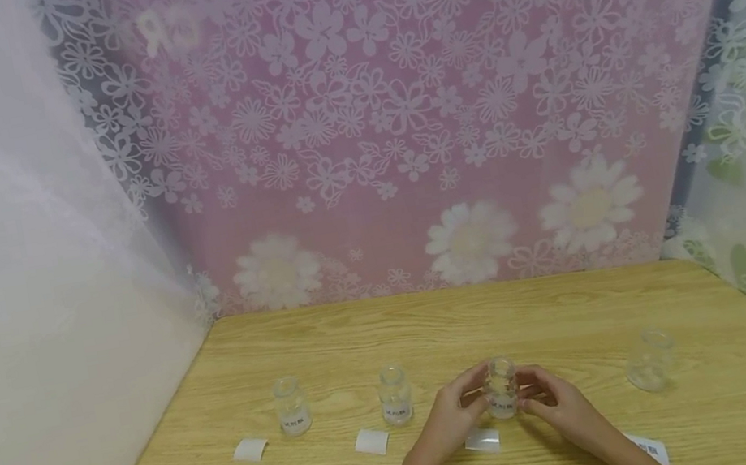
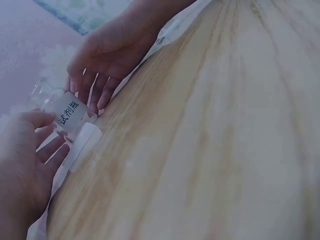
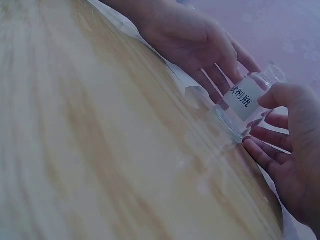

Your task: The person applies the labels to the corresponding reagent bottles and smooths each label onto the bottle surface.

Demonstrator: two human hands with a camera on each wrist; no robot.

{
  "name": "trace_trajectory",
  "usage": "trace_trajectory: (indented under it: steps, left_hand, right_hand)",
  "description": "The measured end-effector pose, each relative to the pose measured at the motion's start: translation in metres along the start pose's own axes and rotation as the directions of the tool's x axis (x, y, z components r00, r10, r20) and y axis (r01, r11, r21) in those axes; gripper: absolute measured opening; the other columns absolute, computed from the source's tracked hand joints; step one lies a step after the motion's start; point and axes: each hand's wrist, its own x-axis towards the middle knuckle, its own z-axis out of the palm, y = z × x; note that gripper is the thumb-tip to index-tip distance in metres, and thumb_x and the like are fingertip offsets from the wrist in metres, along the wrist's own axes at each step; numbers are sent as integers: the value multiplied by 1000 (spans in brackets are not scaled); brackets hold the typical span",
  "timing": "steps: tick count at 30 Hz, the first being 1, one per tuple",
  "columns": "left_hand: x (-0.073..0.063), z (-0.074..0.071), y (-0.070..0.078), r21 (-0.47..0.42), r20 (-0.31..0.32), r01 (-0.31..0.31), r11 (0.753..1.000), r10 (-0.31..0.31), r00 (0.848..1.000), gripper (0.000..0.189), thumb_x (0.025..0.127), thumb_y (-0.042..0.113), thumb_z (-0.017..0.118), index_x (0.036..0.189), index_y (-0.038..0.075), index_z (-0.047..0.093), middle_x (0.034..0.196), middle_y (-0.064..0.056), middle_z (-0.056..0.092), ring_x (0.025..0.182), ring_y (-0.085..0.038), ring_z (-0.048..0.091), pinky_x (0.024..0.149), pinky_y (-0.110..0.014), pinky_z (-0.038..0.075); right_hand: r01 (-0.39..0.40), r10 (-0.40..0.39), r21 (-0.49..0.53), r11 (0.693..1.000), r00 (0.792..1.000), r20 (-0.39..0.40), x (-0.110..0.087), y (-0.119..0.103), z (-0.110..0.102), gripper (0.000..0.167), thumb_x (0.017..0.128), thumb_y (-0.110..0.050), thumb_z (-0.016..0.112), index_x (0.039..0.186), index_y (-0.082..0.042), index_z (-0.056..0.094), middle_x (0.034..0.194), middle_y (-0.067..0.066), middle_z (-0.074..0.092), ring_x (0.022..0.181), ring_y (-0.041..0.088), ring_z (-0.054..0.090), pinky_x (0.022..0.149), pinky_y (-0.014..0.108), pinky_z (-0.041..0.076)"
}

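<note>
Between both hands stands a small clear glass reagent bottle (image 1: pixel 501 385), upright on the table, with a white label (image 3: pixel 243 98) bearing black printed characters on its lower side. My left hand (image 1: pixel 450 415) holds it from the left, thumb and fingers around that side. From the right, my right hand (image 1: pixel 560 404) grips it the same way; in the right wrist view its thumb presses at the label's edge. Just in front of the bottle lies a curled piece of blank paper (image 1: pixel 483 440), close to the left hand.
Two labelled bottles, one at far left (image 1: pixel 292 406) and another (image 1: pixel 395 396) nearer, each have a blank paper piece (image 1: pixel 372 442) in front. At right stands a bottle without a label (image 1: pixel 650 362). A printed label sheet (image 1: pixel 651 450) lies beside my right forearm. Curtains surround the wooden table (image 1: pixel 432 321).
</note>
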Motion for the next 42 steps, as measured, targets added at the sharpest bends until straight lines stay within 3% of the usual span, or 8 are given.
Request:
trace_trajectory:
  steps: [8,14,19,23,28,30,36,42]
  left_hand:
    - [0,3,3,-21,16,40,999,-40,999,45,91,12,58,135,12,45,124,-12,53,111,-24,52,89,-27,43]
    - [3,7,4,3,-31,30,1000,-30,999,45,91,15,58,134,15,45,126,-11,51,113,-27,50,91,-34,42]
    - [9,10,14,52,-143,-71,996,78,987,40,91,15,58,130,10,48,124,-7,51,114,-26,48,94,-38,39]
    - [18,14,36,116,-194,-218,969,237,952,36,92,17,57,126,7,50,120,-2,54,112,-20,49,95,-34,39]
    - [35,28,70,137,-172,-352,926,372,912,33,93,15,55,123,1,51,118,-6,55,110,-18,50,93,-29,40]
    - [42,36,79,125,-156,-340,932,357,921,33,94,16,55,123,2,51,118,-5,55,109,-16,50,93,-27,40]
    - [60,68,89,18,-101,-189,982,190,977,33,94,23,54,124,8,52,121,5,52,109,-10,49,91,-24,40]
    - [72,108,79,-112,-118,7,994,-20,993,27,92,20,57,119,16,57,109,12,54,97,-5,54,77,-17,45]
  right_hand:
    - [-8,7,-14,1000,1000,-27,-4,0,-3,36,86,-6,61,119,5,50,110,13,58,94,23,56,75,26,49]
    - [76,-84,-79,994,991,-101,-7,-1,-9,29,89,-9,60,116,0,53,109,10,59,92,19,56,72,26,50]
    - [200,-224,-155,968,962,-158,-9,-12,-29,25,92,-4,55,115,3,53,106,14,59,91,11,56,72,20,48]
    - [272,-309,-189,944,928,-208,-13,-25,-56,24,91,4,53,115,6,52,105,17,58,92,6,55,73,14,45]
    - [245,-313,-243,939,901,-300,-22,-37,-97,26,89,6,54,115,6,53,107,2,60,92,1,55,74,10,44]
    - [214,-299,-262,941,888,-350,-27,-39,-112,26,89,5,55,115,4,53,106,-5,60,91,-1,56,73,9,43]
    - [69,-165,-215,974,870,-465,-37,-30,-147,24,92,-4,55,115,-8,57,102,-19,60,86,-6,56,70,6,42]
    - [-71,19,-98,993,889,-457,-47,-2,-158,16,95,-16,53,110,-19,56,96,-28,56,79,-9,56,66,6,43]
